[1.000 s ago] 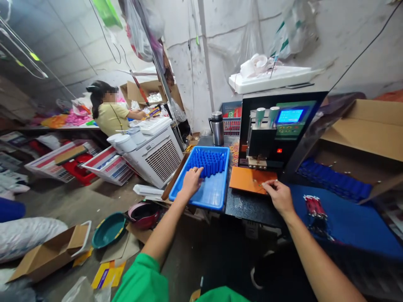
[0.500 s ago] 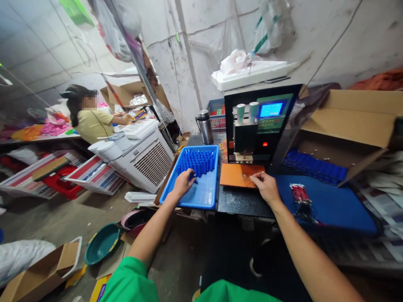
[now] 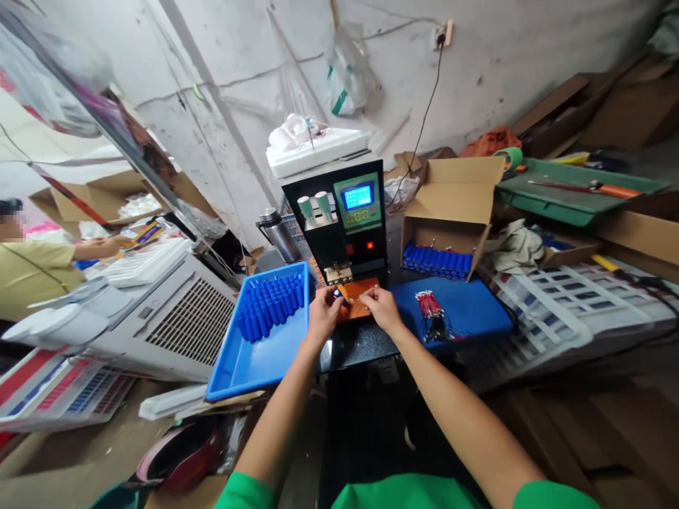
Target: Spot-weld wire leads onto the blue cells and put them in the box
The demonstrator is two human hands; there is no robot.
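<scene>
My left hand (image 3: 324, 312) is closed on a blue cylinder (image 3: 338, 294) at the left part of the orange board (image 3: 358, 290), below the tip of the black machine (image 3: 366, 244). Over the board's right part, my right hand (image 3: 380, 308) has its fingers pinched together; what they hold is too small to make out. Several upright blue cylinders (image 3: 268, 304) fill the back of the blue tray (image 3: 228, 373) to the left. A bundle of red and black wires (image 3: 431, 311) lies on the blue mat (image 3: 472, 305) to the right.
An open cardboard box (image 3: 461, 182) with blue cylinders stands behind the mat. A steel flask (image 3: 280, 237) is left of the machine. White crates (image 3: 556, 311) and a green tray (image 3: 578, 191) are at the right. Another person (image 3: 32, 272) works at the far left.
My left hand has moved from the blue tray to the orange board with a blue cylinder. My right hand stays over the board. The view has turned to the right.
</scene>
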